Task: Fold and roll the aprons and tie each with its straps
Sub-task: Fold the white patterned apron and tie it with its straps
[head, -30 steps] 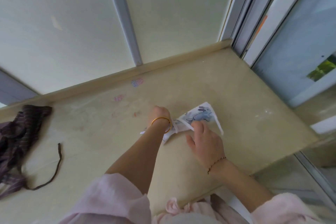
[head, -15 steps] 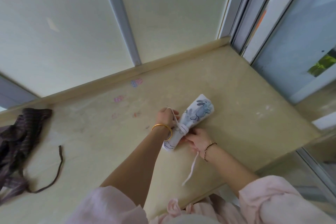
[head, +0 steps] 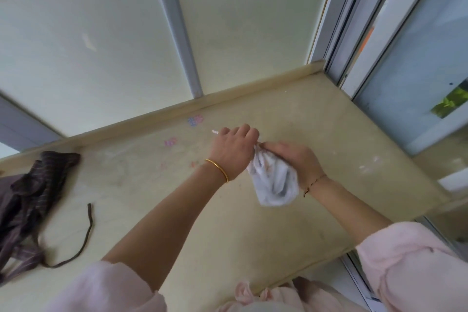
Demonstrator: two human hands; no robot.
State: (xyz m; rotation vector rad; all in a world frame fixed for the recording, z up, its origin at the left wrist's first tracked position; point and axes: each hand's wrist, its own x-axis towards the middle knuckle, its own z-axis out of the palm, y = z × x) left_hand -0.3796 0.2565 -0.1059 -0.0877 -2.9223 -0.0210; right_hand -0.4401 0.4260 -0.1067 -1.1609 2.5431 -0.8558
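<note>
I see the rolled white apron (head: 274,185) over the middle of the counter (head: 354,139), right hand (head: 293,159) fingers curled round its upper end, left hand (head: 234,152) fisted beside it on a strap (head: 215,132) (just the tip peeks out), and a dark apron (head: 30,197) heaped far left.

Dark apron (head: 30,200) cut by left edge — right fingers (head: 277,146) blurred.

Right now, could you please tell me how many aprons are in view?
2. The left hand and right hand hold a rolled white apron; a dark striped apron lies crumpled at the counter's left end. None seems hidden.
</note>
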